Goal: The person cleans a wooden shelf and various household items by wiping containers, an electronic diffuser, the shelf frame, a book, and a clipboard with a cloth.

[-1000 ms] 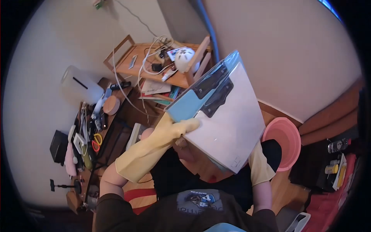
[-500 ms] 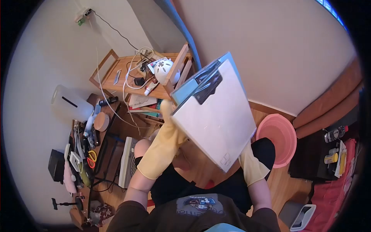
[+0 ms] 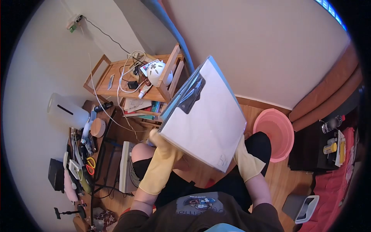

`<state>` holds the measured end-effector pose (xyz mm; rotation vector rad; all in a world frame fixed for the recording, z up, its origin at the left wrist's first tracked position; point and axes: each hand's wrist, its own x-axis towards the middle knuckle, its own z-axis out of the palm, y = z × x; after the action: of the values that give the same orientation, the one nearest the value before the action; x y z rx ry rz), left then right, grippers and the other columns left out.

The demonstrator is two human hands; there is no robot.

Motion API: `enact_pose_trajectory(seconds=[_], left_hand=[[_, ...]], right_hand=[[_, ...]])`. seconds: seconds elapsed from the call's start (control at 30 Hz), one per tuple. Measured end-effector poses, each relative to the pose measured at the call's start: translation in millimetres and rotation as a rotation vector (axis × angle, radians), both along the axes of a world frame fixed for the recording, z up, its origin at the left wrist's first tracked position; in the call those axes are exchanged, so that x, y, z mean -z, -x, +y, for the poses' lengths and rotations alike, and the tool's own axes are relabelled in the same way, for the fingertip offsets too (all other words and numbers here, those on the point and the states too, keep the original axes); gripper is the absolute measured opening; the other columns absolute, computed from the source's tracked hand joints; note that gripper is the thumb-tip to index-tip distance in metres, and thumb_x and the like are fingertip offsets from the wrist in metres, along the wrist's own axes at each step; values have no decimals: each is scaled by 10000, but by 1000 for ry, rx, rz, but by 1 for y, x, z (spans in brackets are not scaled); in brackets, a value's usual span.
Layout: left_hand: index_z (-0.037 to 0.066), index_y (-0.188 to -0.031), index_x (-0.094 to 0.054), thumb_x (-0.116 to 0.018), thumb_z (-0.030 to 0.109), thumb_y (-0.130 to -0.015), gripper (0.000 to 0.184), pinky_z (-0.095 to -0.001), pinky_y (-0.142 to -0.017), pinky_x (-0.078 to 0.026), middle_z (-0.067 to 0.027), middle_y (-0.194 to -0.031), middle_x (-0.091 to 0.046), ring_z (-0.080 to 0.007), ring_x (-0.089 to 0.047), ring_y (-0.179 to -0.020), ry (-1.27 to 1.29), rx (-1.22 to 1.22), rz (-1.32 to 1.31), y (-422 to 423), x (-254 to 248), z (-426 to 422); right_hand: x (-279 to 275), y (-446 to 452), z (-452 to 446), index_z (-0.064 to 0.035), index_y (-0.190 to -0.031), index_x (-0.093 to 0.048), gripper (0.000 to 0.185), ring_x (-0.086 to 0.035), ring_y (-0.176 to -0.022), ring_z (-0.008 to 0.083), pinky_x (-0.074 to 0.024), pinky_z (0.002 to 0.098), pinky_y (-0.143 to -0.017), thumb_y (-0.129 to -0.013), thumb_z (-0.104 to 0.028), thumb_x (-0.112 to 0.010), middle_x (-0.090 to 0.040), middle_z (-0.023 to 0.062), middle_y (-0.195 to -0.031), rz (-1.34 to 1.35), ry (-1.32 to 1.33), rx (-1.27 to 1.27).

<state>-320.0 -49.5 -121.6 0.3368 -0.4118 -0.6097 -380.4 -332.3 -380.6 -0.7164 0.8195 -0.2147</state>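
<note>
A blue clip folder (image 3: pixel 210 120) with a dark clip and a white sheet on its face is held up, tilted, over my lap. My left hand (image 3: pixel 166 149), in a pale yellow rubber glove, is closed around its left lower edge, with the thumb toward the corner. On the right, my right hand (image 3: pixel 247 162), gloved the same way, grips the lower right edge; its fingers are hidden behind the folder.
A wooden shelf (image 3: pixel 112 89) with cables and a white round device (image 3: pixel 158 73) stands ahead to the left. Left of me is a desk with scissors (image 3: pixel 90 165) and tools. A pink basin (image 3: pixel 273 135) sits on the floor to the right, near a dark cabinet (image 3: pixel 313 149).
The folder has shifted a little left and turned, so less of its blue back shows at the top. Both hands still hold it, and the left has moved left and down with it.
</note>
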Motion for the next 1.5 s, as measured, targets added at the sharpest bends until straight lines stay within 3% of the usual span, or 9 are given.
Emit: enact_pose_trajectory(seconds=[0.1, 0.2, 0.6, 0.67, 1.03, 1.17, 1.23, 1.37, 1.5], left_hand=[[28, -1461, -536, -552, 325, -1044, 512, -394, -1082, -493, -138, -1437, -593, -260, -580, -1319, -239, -142, 372, 12, 11, 9], [-10, -1551, -392, -794, 199, -883, 807, -435, -1168, -398, -152, -1496, -525, -273, -510, -1387, -776, -81, -494, 28, -40, 0], [-55, -1337, -572, -751, 152, -801, 601, -355, -922, -522, -114, -1214, -670, -200, -637, -1077, -914, -351, -168, -30, -7, -45], [-59, -1360, -554, -755, 164, -804, 631, -357, -914, -532, -114, -1216, -671, -209, -645, -1066, -949, -343, -206, -41, 16, -47], [-21, -1418, -538, -761, 177, -825, 664, -376, -961, -533, -107, -1269, -664, -229, -643, -1121, -993, -11, -78, -52, 144, -34], [79, -1506, -471, -770, 247, -887, 708, -389, -1115, -465, -100, -1478, -538, -222, -557, -1320, -705, 169, 63, -79, 180, -72], [109, -1552, -417, -794, 260, -874, 790, -407, -1159, -445, -103, -1525, -489, -229, -512, -1381, -45, 517, 500, -76, 169, -83], [104, -1567, -400, -804, 247, -867, 820, -393, -1133, -458, -98, -1521, -495, -235, -533, -1355, -782, -16, -48, -58, 140, -47], [2, -1514, -435, -727, 161, -834, 757, -313, -992, -499, -78, -1363, -619, -193, -609, -1233, -863, 50, -32, -52, 133, -31]], right_hand=[[9, 1, 0, -72, -1336, -544, 407, -676, -970, 219, -570, 320, -814, -959, -130, -687, -676, 114, -1149, 25, -5, 31], [19, -11, 0, -71, -1337, -541, 411, -676, -968, 218, -570, 319, -813, -957, -124, -688, -676, 114, -1148, 61, -10, 40], [71, -4, -1, -68, -1343, -531, 425, -677, -963, 213, -570, 315, -808, -949, -103, -688, -675, 116, -1143, 197, 10, 87], [90, 10, 0, -33, -1301, -530, 396, -676, -954, 198, -571, 343, -816, -934, -49, -677, -670, 128, -1132, 297, 485, -18], [-170, 14, 60, -22, -1393, -586, 467, -588, -1279, 240, -461, 387, -1088, -946, -82, -707, -595, 158, -1423, -335, 736, -252], [-194, -26, 94, -86, -1338, -651, 481, -506, -1400, 436, -413, 427, -1141, -867, -100, -751, -467, 311, -1528, -371, 1390, -505], [-181, -46, 113, -91, -1355, -642, 506, -527, -1375, 435, -430, 426, -1123, -862, -112, -753, -497, 304, -1502, -282, 1521, -399], [-132, -80, 112, -105, -1377, -630, 528, -593, -1285, 428, -467, 449, -1086, -864, -148, -745, -581, 284, -1414, -199, 1081, -352], [-165, -94, 82, -83, -1388, -625, 499, -669, -1177, 354, -520, 422, -1032, -936, -280, -704, -676, 217, -1295, 126, 1489, -323]])
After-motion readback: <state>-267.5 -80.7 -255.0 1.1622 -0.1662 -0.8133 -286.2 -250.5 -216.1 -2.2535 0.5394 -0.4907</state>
